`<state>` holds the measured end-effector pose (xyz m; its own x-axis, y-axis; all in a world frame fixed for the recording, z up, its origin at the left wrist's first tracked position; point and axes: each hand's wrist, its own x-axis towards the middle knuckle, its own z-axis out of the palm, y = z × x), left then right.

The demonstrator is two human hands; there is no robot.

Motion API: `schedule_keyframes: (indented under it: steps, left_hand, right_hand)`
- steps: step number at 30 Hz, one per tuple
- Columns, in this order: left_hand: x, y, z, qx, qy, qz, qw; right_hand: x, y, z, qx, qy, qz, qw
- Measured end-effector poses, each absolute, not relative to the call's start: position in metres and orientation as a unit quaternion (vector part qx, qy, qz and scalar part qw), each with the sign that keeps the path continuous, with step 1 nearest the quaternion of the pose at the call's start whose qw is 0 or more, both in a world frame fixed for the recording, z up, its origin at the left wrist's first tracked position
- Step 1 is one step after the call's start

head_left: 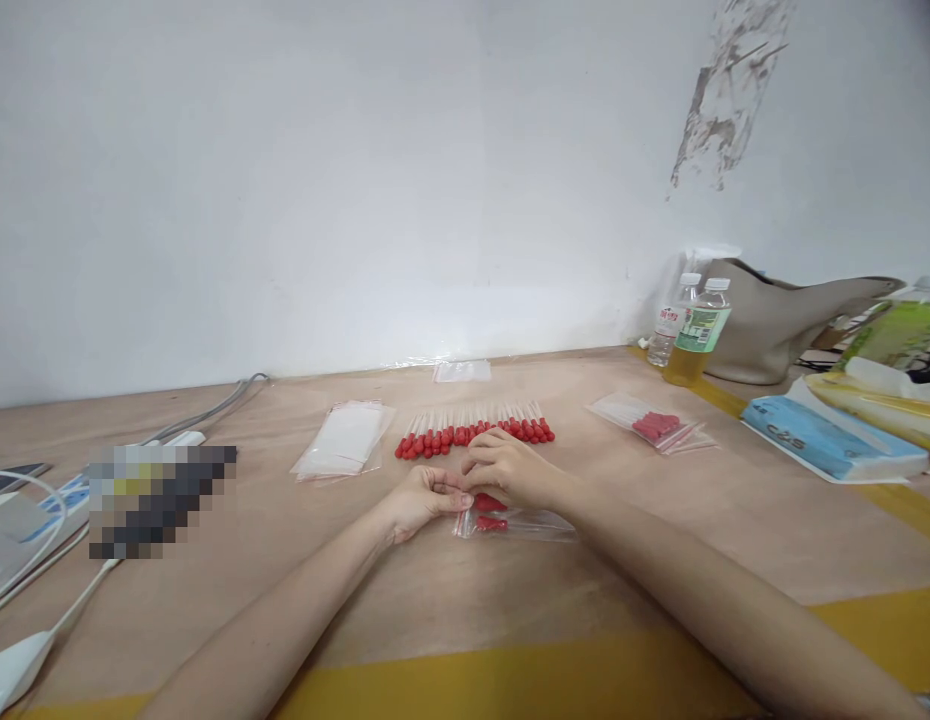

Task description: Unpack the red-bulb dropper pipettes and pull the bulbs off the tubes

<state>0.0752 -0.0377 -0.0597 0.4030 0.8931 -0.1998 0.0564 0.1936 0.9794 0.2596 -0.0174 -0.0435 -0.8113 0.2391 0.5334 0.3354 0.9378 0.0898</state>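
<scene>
Clear zip bag: thin, see-through, wrinkled, shiny, reddish line along the zip end. Two glossy red heads show at its left end; the upper one is partly covered by fingers. Bag lies near centre on the brown table, under and between the hands. Long axis runs roughly left to right; zip end points left, clear body reaches right beneath the right wrist. The lower red head also lies about left-right.

Left hand: narrow, thumb and index pinched together on the bag's zip end, other fingers curled. Right hand: fingers bent down and close together, just above the upper red head, fingertips near the left thumb; can't tell whether it grips anything.

Just beyond the hands, a row of red-headed sticks, pale shafts pointing far, heads near, packed side by side. Left of the row: flat stack of clear bags, long axis tilted near-left to far-right. Right of it: filled bags, red heads at the near-right end. Farther right: blue tissue pack and two bottles.
</scene>
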Motion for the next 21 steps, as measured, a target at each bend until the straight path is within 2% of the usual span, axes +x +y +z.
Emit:
schedule_keyframes:
  steps: [7,15,21]
  left_hand:
    - [0.0754,-0.0378,-0.0584,0.553,0.435,0.317,0.635]
    - [0.0753,-0.0393,-0.0552,0.517,0.426,0.328,0.666]
    - [0.0772,-0.0368,-0.0564,0.438,0.442,0.359,0.696]
  right_hand:
    - [0.2574,-0.0172,-0.0435,-0.148,-0.946,-0.12,0.261]
    - [0.2556,-0.0183,-0.0397,-0.168,-0.956,-0.138,0.196]
    - [0.2546,-0.0162,-0.0462,-0.178,-0.952,-0.116,0.222]
